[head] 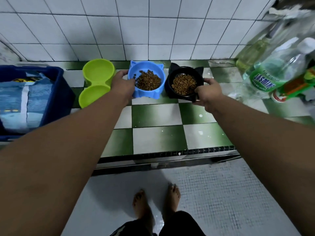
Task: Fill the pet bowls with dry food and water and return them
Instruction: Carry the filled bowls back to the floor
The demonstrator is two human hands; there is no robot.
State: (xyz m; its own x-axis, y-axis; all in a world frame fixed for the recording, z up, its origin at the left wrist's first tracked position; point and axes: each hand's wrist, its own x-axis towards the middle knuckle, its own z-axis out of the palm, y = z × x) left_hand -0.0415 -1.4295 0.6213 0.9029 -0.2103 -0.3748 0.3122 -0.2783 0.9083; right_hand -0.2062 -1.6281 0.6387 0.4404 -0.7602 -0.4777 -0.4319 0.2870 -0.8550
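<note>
Both kibble bowls are gripped, upper centre, near the tiled wall (119, 31).
Your left hand (121, 82) curls over the left rim of the blue cat-ear bowl (150, 94), just beside the green double bowl (97, 82). Your right hand (207, 93) clasps the black cat-ear bowl (170, 90) at its lower-right edge. The checkered counter (153, 116) stretches below to its front edge, and bottles (265, 79) crowd the right.

Three bowls stand in a row on the checkered ledge (156, 114). The green double bowl (95, 74) is on the left and has two round cups. The blue bowl (148, 95) with cat ears is in the middle. The black bowl (170, 92) with ears is on the right. Both hold brown dry food (148, 81).
</note>
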